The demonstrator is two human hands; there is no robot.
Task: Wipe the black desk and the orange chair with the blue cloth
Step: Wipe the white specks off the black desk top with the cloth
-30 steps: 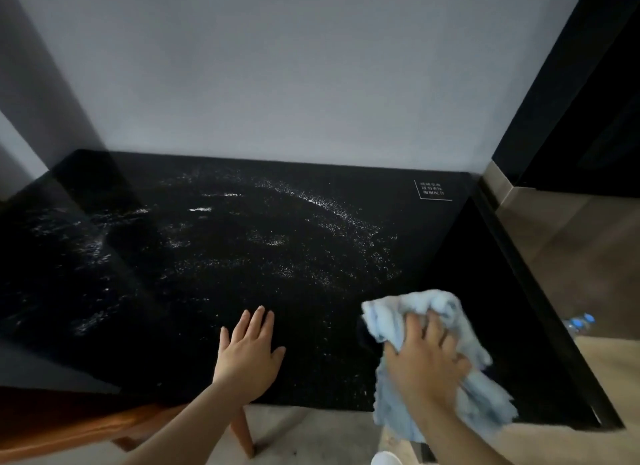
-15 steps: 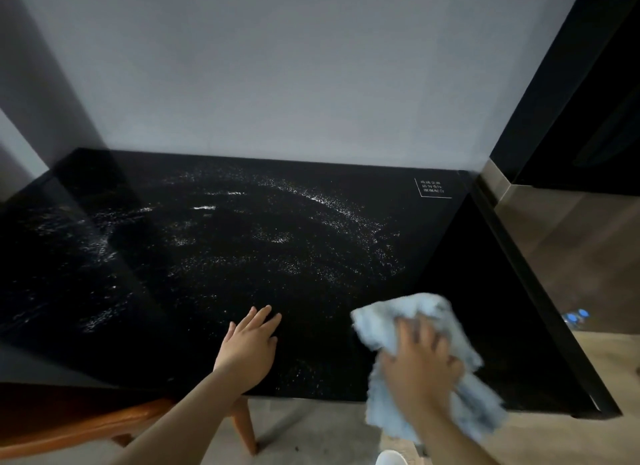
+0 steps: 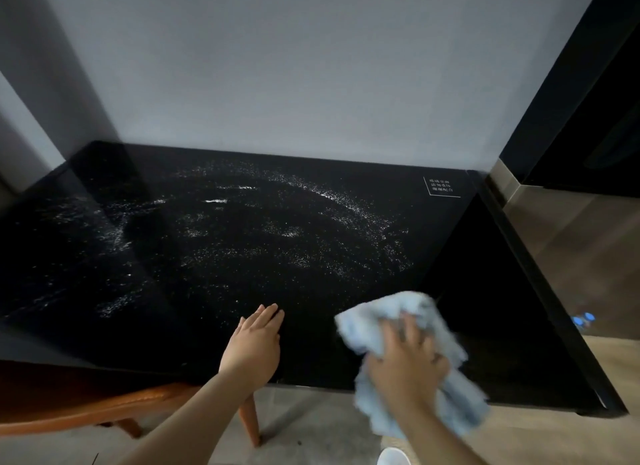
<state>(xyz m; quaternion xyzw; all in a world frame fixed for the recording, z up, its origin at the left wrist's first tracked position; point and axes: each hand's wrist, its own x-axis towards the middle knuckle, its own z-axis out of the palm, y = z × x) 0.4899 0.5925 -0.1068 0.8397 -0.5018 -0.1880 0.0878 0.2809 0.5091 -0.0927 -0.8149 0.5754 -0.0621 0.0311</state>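
The black desk [image 3: 242, 250] fills the middle of the view, its glossy top streaked with pale specks and smears. My right hand [image 3: 405, 364] grips the crumpled blue cloth [image 3: 398, 309] and presses it on the desk's near right part; the cloth hangs over the front edge. My left hand [image 3: 254, 347] lies flat on the desk near the front edge, fingers together, holding nothing. The orange chair [image 3: 114, 405] is tucked under the desk at lower left, with only its seat edge and two legs showing.
A grey wall stands behind the desk. A dark tall cabinet [image 3: 588, 101] rises at the right, with a brown floor beside it. Two small blue bottle caps [image 3: 581, 317] show on the floor past the desk's right edge. A white object [image 3: 393, 457] sits at the bottom.
My right hand has slid the blue cloth a little to the left along the front of the desk. My left hand has closed its fingers together and turned slightly right.
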